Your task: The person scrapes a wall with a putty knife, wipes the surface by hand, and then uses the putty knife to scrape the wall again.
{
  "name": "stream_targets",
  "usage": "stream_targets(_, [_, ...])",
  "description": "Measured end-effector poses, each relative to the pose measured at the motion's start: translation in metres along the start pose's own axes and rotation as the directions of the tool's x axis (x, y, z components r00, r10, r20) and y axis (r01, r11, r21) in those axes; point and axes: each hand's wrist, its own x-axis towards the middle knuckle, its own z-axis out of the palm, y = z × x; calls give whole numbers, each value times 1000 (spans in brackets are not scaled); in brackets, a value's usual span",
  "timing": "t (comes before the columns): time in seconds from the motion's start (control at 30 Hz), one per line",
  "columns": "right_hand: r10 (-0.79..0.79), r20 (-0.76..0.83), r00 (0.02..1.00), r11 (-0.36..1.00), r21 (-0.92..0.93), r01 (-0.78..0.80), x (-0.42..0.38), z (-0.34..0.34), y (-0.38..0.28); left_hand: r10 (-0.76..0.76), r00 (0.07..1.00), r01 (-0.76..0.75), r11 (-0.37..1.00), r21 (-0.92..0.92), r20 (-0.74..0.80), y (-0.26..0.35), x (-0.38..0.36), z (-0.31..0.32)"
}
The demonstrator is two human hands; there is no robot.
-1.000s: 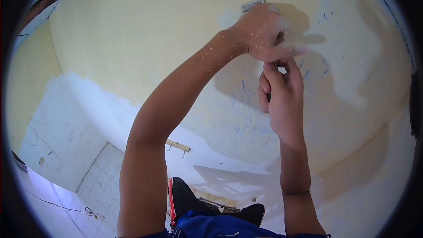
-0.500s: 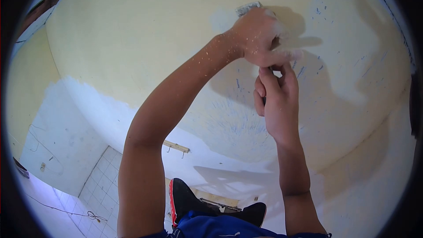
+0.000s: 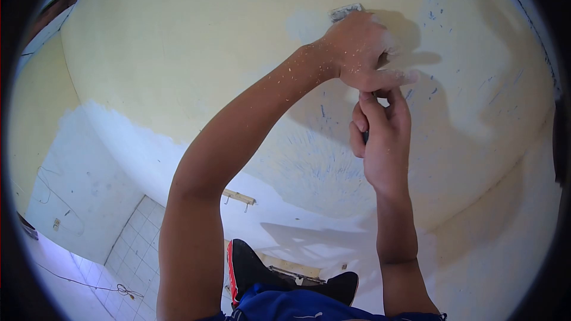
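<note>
My left hand (image 3: 364, 50), dusted white at the fingers, is closed over a scraper high against the wall. The scraper's whitish, plaster-smeared head (image 3: 346, 12) sticks out above the knuckles. Below it, my right hand (image 3: 386, 134) is wrapped round the tool's dark handle (image 3: 365, 137), of which a small part shows. Most of the tool between the two hands is hidden. Behind them is a pale yellow wall (image 3: 208, 41) with blue specks and scuffed bluish patches around the hands. Pale flecks dot my left forearm.
White covers the lower wall (image 3: 137, 142). A wooden hook rail (image 3: 239, 196) is mounted below my left arm. Far below are a tiled area (image 3: 140, 244), a loose cable (image 3: 122, 289) and my black-and-red shoe (image 3: 247, 267). A wall corner runs down the right side.
Both hands have shifted slightly to the right along the wall together with the scraper. Their grip looks the same.
</note>
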Motion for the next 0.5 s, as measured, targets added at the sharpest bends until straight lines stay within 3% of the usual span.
stream_targets(0.07, [1, 16, 1000, 1000, -7, -1, -1, 2, 1, -68, 996, 70, 997, -33, 56, 2, -1, -3])
stream_targets(0.17, [-50, -13, 999, 999, -5, 50, -13, 3, 12, 8, 998, -9, 1000, 30, 58, 7, -6, 4])
stream_targets(0.27, [-29, -1, 1000, 1000, 7, 29, -16, -3, 12, 2, 986, -11, 998, 55, 165, 9, -7, 11])
stream_targets(0.33, [-26, -14, 1000, 1000, -3, 26, -7, -5, 7, 91, 995, -92, 995, -27, -29, 2, -1, 12])
stream_targets(0.37, [-23, -18, 1000, 1000, 0, 23, 0, -6, 3, 90, 996, -91, 995, -31, -24, 1, 4, 8])
stream_targets(0.43, [-31, -3, 1000, 1000, 5, 31, 12, -8, -6, -82, 997, 82, 997, 12, 13, 0, 13, -1])
stream_targets(0.5, [-18, 10, 1000, 1000, -8, 18, 5, -8, -10, -84, 996, 84, 996, 18, -1, 3, 13, -2])
